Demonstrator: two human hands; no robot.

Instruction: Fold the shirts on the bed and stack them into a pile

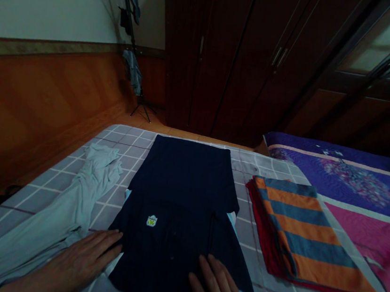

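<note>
Watched through the head camera, dim light. Shirt [184,173] lay mid-scene on the checked sheet [59,179], laid out long, badge [151,221] side up, one end far, the near end running out of my view. Both sleeves angled toward the near side, pale trim showing at their edges.

Left hand [85,253]: palm down at the shirt's near left edge, fingers long and fairly close together, thumb a little apart, fingertips on the sleeve. I saw nothing pinched. Right hand [222,289]: flat on the near right part of the shirt, fingers loosely parted, thumb out to the left, no cloth gripped that I could see. The near part of that palm fell outside my view.

State of things, as I judged it: the striped cloth [312,229] on the right looked done, folded square and resting on a folded red cloth [265,244]. The shirt looked partway, spread and mostly smooth; I made out no clear fold across it, though the dark fabric hid detail. The pale garment [67,201] on the left looked undone, long and rumpled, its far end bunched. Beyond the sheet's far edge stood the wardrobe [224,50], doors shut.
</note>
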